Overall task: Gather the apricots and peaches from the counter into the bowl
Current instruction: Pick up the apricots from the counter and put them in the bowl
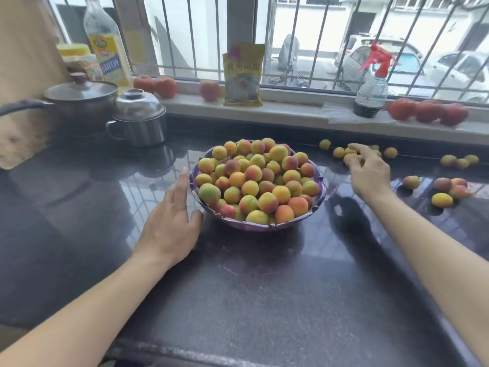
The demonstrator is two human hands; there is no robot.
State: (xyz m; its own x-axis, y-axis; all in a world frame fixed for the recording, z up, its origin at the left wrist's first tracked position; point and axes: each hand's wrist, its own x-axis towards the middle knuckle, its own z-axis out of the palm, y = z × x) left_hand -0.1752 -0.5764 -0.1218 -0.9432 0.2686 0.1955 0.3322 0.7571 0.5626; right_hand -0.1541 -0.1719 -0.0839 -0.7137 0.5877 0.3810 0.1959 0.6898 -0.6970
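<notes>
- Spreading across most of the view, the dark polished stone counter (264,300) carries everything else and mirrors the window bars.
- The round purple bowl (258,225) sits at the middle of the counter, heaped above its rim with small yellow-orange apricots and peaches (254,178).
- The left hand (169,221) lies flat with straight fingers against the bowl's left side, thumb touching its base; it grips nothing.
- The right hand (369,170) reaches to the right of the bowl, fingers curled around a yellow apricot (350,157) in a cluster near the back edge of the counter.
- A dark lidded saucepan (79,102) and a lidded steel pot (140,120) stand at the back left, just beside each other.
- A tall oil bottle with a yellow label (105,43) rises behind the saucepan.
- A yellow food packet (243,75) leans upright on the windowsill.
- A clear spray bottle with a red trigger (371,86) stands on the sill to the right.
- Loose apricots (442,200) lie scattered on the counter's right side, well apart from the bowl.
</notes>
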